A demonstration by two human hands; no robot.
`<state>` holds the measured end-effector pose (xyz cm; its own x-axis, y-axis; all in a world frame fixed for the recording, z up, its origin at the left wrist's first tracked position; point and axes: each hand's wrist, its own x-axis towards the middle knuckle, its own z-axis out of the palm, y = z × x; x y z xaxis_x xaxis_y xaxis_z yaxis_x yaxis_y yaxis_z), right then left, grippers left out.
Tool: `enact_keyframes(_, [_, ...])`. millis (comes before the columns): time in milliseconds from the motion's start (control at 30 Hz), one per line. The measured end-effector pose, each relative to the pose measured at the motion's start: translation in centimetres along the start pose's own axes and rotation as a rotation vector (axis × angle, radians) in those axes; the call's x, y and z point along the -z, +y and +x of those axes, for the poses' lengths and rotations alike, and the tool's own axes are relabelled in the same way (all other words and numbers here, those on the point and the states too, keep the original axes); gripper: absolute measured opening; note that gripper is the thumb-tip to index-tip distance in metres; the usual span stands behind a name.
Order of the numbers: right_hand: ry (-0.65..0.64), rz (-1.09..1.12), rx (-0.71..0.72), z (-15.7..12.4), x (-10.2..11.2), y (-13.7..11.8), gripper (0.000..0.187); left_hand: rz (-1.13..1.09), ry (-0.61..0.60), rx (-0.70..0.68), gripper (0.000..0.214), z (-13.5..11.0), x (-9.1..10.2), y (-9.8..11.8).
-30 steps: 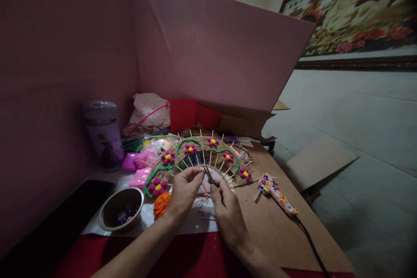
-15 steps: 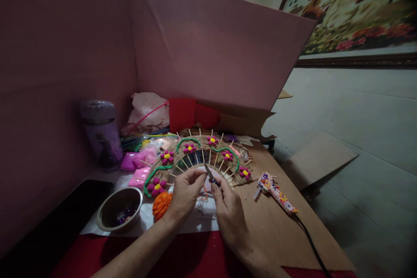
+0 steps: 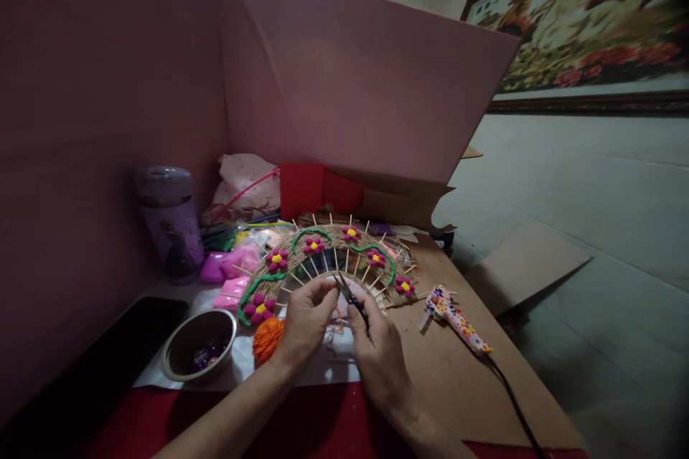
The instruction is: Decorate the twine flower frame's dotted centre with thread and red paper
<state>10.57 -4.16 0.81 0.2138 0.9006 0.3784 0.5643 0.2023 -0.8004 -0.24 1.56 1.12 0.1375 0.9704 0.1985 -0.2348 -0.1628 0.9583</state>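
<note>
bowl (image 3: 199, 354) left of hands (image 3: 339, 330) | glue gun (image 3: 455, 317) right | woven arch (image 3: 328, 258) behind | bottle (image 3: 169, 222) far left

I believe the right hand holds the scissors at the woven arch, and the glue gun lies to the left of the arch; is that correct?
Not quite. The head view shows the glue gun lying to the right of the arch, not the left. The rest holds: the right hand holds the scissors at the arch.

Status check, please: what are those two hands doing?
Right hand grips small scissors. Left hand at the blade tips, grip too small to tell. Woven flower arch just beyond, glue gun off right.
</note>
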Motion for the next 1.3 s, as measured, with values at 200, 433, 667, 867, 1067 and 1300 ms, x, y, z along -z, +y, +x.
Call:
enact_keyframes(200, [0.020,-0.016,0.000,0.0,0.1,-0.2,0.029,0.159,-0.023,-0.109,0.015,-0.2,0.1,-0.1])
enact_keyframes(433, [0.027,0.018,-0.083,0.2,0.4,-0.2,0.030,0.147,0.025,-0.079,0.011,-0.2,0.0,0.2])
enact_keyframes(667, [0.019,0.084,-0.050,0.2,0.4,0.0,0.030,0.051,0.038,-0.010,0.015,-0.2,-0.1,0.6])
enact_keyframes(867, [0.057,0.160,-0.083,0.4,0.1,0.4,0.033,-0.215,-0.038,0.317,0.029,0.2,0.2,0.7])
enact_keyframes(1067, [-0.037,-0.229,-0.108,0.9,1.3,1.4,0.027,-0.248,-0.015,0.346,0.030,0.1,0.4,1.5])
enact_keyframes(1300, [-0.282,-0.500,0.122,-0.3,3.4,1.7,0.027,-0.238,0.037,0.278,0.029,0.1,0.5,1.4])
